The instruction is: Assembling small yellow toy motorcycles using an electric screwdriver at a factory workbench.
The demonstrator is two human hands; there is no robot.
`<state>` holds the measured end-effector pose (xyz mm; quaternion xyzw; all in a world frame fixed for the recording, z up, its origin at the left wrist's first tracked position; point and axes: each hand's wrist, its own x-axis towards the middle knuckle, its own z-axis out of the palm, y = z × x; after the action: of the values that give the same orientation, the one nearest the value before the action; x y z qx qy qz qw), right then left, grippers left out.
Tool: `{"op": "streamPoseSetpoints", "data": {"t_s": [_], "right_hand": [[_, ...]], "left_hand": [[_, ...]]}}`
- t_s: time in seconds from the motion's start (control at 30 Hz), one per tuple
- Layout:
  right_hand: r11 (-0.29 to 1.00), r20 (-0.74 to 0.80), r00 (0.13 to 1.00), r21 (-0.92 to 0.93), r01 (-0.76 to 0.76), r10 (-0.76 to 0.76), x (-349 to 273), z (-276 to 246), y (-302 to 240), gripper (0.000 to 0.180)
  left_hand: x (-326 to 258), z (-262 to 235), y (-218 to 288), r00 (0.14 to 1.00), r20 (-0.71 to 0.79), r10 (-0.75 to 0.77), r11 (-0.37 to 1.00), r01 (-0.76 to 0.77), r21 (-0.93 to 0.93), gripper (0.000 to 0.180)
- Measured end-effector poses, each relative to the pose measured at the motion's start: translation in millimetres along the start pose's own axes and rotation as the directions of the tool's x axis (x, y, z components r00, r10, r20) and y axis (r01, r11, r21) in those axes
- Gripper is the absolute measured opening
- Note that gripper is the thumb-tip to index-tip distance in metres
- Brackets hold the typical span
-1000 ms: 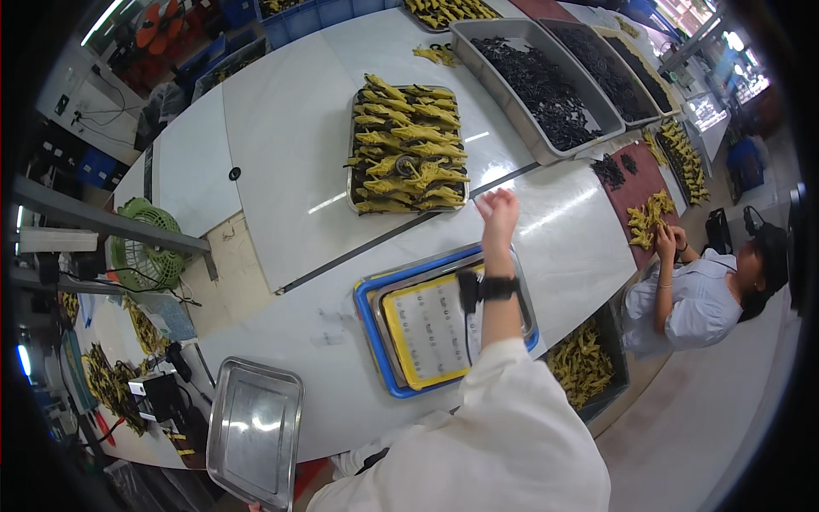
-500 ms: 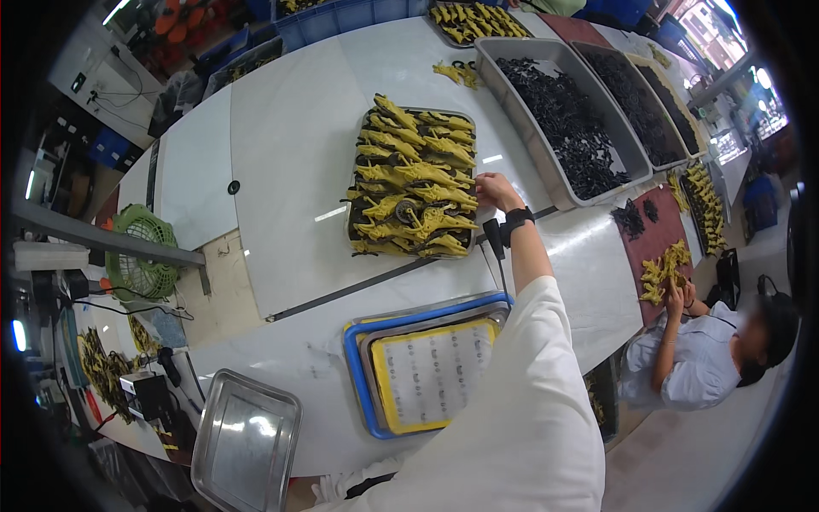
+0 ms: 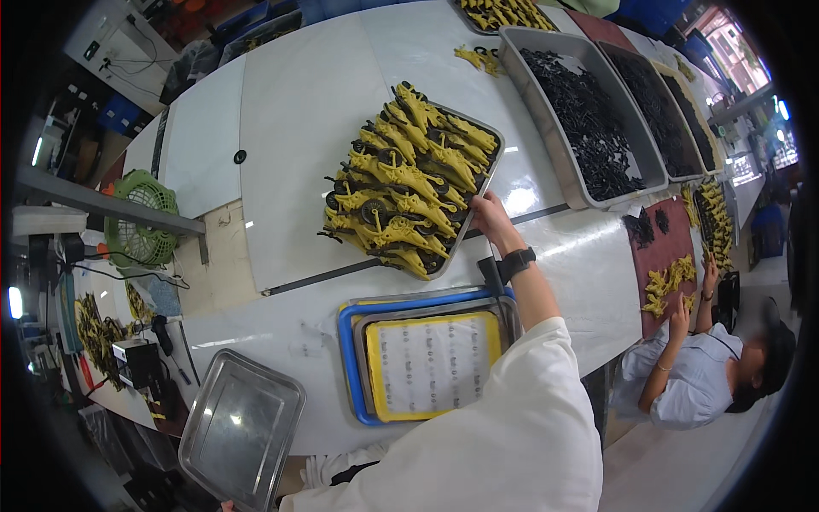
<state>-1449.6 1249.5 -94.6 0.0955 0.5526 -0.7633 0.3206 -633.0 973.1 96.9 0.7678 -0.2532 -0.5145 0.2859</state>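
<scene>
My right hand (image 3: 490,219) reaches forward over the white table and grips the near right rim of a steel tray (image 3: 488,175). The tray is heaped with yellow plastic toy parts with black wheels (image 3: 401,183). A black watch (image 3: 516,260) sits on that wrist, and the sleeve is white. Only a sliver of my left hand (image 3: 226,505) shows at the lower edge, beside the corner of an empty steel tray (image 3: 243,427). Whether it holds that tray is not visible.
Just in front of me lies a blue tray (image 3: 345,341) holding a yellow-framed board (image 3: 431,363). Long grey bins of black parts (image 3: 589,128) stand at the back right. A seated co-worker (image 3: 699,375) handles yellow parts at the right. A green fan (image 3: 141,226) stands at the left.
My right hand has moved left and forward, from above the table's right part to the rim of the tray of yellow parts, and now grips it. The view has shifted closer.
</scene>
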Motion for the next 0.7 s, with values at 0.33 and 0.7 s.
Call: {"op": "streamPoseSetpoints", "data": {"t_s": [0.33, 0.7], "right_hand": [[0.975, 0.189, 0.973, 0.148, -0.165, 0.136, -19, 33, 34, 0.042], [0.919, 0.222, 0.968, 0.348, -0.187, 0.113, -22, 60, 74, 0.049]], "left_hand": [[-44, 24, 1, 0.981, 0.024, -0.191, 0.981, 0.192, -0.030, 0.047], [-18, -25, -32, 0.998, 0.037, -0.042, 0.979, 0.048, -0.197, 0.052]]}}
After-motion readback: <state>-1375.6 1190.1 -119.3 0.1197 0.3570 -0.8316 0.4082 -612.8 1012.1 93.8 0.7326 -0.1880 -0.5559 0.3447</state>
